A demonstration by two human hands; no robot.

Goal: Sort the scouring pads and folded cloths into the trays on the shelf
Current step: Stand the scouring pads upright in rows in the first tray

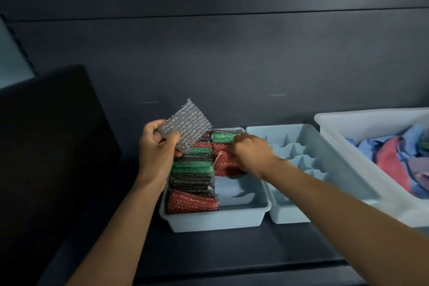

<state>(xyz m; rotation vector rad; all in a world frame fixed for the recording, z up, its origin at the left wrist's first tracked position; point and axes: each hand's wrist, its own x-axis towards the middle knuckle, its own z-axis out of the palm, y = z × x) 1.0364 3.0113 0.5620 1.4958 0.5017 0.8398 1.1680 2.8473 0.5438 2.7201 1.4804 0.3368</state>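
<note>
On the dark shelf (232, 251), 3 containers stand in a row, walls touching or nearly so.

Container 1, the left tray (216, 219), light blue: holds scouring pads standing on edge in 2 columns.
- Left column, front to back: red pad (192, 201), dark pad (191, 182), green pad (192, 167), then more dark, green and red pads packed tight up to the back wall.
- Right column fills the back half only: a green pad at the back wall (224, 137), with red pads (228, 166) in front of it. The front right of the tray floor is bare blue plastic.

Container 2, the divided tray (292, 216), light blue, just right of container 1: only its scalloped dividers show inside it.

Container 3, the white bin (343, 144), larger, at the far right and partly out of view: holds loose cloths (392, 160), blue, red and purple, heaped and not in rows.

Left hand (157, 146): raised over the back left corner of container 1. Thumb and fingers pinch the lower corner of a silver scouring pad (185, 123), which is held clear above the stacked pads and tilted up to the right.

Right hand (251, 152): over the right column of container 1, knuckles up, fingers curled down onto the red pads. The fingertips are hidden by the back of the hand; cannot tell whether they pinch a pad or only press on it.

A black panel (46, 134) stands at the left end of the shelf, well apart from the trays.
</note>
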